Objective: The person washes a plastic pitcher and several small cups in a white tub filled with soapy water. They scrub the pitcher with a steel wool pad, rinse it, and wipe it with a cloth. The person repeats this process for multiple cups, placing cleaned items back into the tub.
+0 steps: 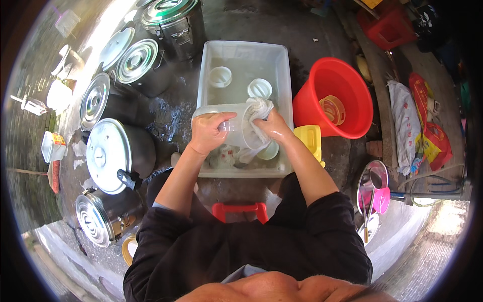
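Note:
Over a clear plastic tub (pixel 245 173) of cloudy water, my left hand (pixel 211 130) grips the handle of a translucent plastic pitcher (pixel 232 137). The pitcher lies on its side with its mouth to the right. My right hand (pixel 272 125) holds a wet white cloth (pixel 260 110) at the pitcher's rim; part of the cloth hangs down towards the water. Two white round lids (pixel 220 77) with bar grips are in the far half of the tub. A pale round piece (pixel 268 151) shows below my right wrist, partly hidden.
A red bucket (pixel 307 102) with a yellowish container (pixel 333 110) inside stands right of the tub, beside a yellow plastic container (pixel 309 139). Several lidded metal pots (pixel 109 155) line the left. Sacks (pixel 405 126) and a metal basin (pixel 373 170) with utensils are farther right.

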A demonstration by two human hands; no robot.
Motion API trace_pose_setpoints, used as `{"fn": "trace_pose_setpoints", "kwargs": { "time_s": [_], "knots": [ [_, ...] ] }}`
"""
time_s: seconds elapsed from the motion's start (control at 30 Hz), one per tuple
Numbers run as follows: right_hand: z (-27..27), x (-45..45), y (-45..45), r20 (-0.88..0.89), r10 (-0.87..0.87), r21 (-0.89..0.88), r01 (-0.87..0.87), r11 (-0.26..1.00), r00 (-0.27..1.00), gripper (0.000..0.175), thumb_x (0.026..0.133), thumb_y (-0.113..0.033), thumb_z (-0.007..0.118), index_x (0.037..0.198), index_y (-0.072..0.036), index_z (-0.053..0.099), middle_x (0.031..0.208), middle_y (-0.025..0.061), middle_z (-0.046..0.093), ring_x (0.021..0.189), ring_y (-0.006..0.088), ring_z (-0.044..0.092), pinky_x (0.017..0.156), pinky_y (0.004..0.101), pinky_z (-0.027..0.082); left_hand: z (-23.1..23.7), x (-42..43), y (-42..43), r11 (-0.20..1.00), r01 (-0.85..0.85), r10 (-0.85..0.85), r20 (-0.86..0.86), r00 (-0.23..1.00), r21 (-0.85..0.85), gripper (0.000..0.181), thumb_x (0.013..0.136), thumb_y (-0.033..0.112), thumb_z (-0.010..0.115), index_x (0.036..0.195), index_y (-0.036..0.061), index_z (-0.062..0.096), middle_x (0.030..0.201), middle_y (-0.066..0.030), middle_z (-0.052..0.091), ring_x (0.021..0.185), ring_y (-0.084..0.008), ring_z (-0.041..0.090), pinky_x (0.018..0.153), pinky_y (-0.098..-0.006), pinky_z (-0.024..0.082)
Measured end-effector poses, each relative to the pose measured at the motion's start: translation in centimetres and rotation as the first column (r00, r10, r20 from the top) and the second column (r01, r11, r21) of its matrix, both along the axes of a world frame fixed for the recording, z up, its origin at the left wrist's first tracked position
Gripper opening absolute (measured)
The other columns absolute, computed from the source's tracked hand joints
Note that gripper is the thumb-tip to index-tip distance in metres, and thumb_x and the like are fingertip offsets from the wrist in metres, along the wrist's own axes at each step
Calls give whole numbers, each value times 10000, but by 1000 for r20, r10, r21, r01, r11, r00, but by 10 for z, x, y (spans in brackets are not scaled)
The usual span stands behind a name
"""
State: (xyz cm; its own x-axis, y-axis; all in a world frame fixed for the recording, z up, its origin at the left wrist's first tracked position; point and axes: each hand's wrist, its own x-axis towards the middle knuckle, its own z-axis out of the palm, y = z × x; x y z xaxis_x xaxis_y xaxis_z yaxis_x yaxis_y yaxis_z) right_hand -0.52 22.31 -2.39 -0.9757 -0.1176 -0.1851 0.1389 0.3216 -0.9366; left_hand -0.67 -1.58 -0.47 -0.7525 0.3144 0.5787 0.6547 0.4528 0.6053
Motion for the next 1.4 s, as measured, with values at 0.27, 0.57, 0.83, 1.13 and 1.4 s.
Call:
{"fn": "trace_pose_setpoints", "kwargs": {
  "time_s": [0.27,0.57,0.83,1.13,1.4],
  "knots": [
    [6,11,-13,-176,-28,427,102,898,984,375,844,-168,646,1203,-71,598,1073,181,683,1036,355,647,877,389,502,6,-3,-10,994,-111,98,318,943,23,508,652,-51,628,1137,84,699,861,-143,707,750,-241,698,684,-306,535],
    [-20,6,-4,-406,-274,41,317,948,872,267,941,-220,606,1124,-26,620,954,108,697,904,209,661,823,338,511,21,7,-23,996,-7,38,366,930,-86,568,665,-22,629,1221,89,659,934,-144,710,791,-226,693,765,-325,531],
    [26,-11,-11,31,-628,-776,415,476,777,313,1042,-307,457,1119,-32,584,1050,70,658,956,197,639,851,362,534,-44,-8,-21,709,-624,69,850,523,327,287,849,57,526,1093,-22,657,832,-97,691,725,-187,650,658,-329,516],
    [-22,17,-90,-622,-183,59,279,959,762,358,961,-263,519,1165,31,531,1197,240,560,1098,408,558,981,428,415,-7,0,46,262,-766,-374,793,480,587,356,883,54,560,1237,20,540,711,-2,538,496,-81,439,415,-270,340],
    [-37,-22,-22,567,-271,-617,620,485,778,459,1012,-406,416,1233,-42,585,1168,141,651,1090,290,613,955,434,478,14,19,23,511,-551,-476,751,459,660,645,821,-47,491,1453,43,398,581,51,360,439,-61,316,408,-245,251]
  ]
}}
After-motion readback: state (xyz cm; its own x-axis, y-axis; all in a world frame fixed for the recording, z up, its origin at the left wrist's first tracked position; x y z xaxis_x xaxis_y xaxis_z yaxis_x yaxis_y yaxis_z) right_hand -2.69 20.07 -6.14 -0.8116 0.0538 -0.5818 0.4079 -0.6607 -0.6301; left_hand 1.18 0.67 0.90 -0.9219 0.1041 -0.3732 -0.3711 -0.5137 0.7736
